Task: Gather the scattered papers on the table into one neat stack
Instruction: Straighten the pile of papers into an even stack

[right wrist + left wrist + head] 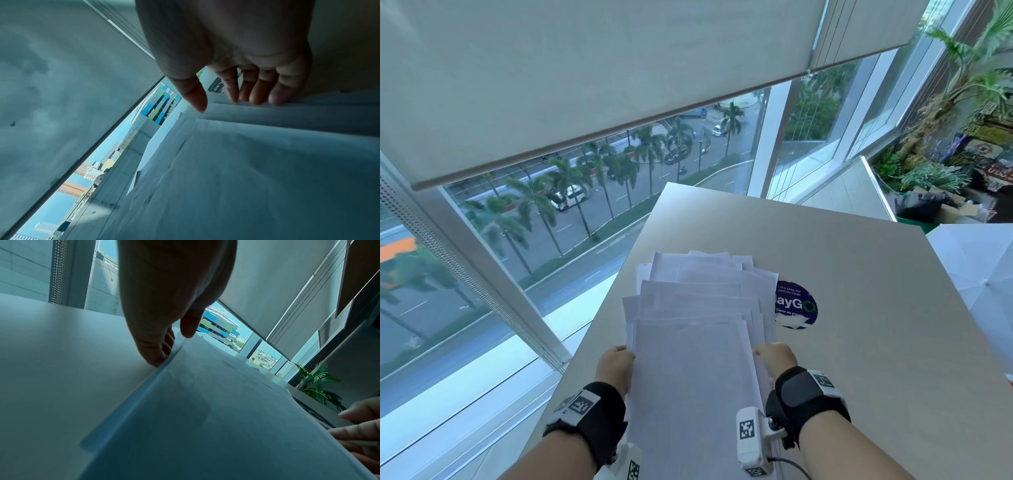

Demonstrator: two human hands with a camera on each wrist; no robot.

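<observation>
Lying lengthwise down the left half of a pale grey table (859, 281): white papers (698, 342), overlapped and fanned, their far ends staggered and pointing toward the table's far edge, the near sheets reaching past its near edge.

Left hand (616, 368): set against the left edge of the papers near the table's left edge, fingers (153, 352) straight and pointing down to the surface, thumb just above the top sheet. Holding nothing closed.

Right hand (775, 358): set against the right edge of the same papers, fingers (279, 95) spread and nearly straight, tips on the stepped sheet edges, thumb free above. Not gripping.

Both wrists: black straps with white tagged camera units.

On the table, just beside the papers on their right: round dark blue sticker (798, 306), partly covered by the sheets, its lower rim torn.

Room: tall glazing along the table's left and far edges; pale roller blind (585, 68) lowered partway; road, palms and cars far below. Beyond the far right corner: green plants (962, 85), boxes and dark bags. At the right edge: white umbrella (983, 270).
</observation>
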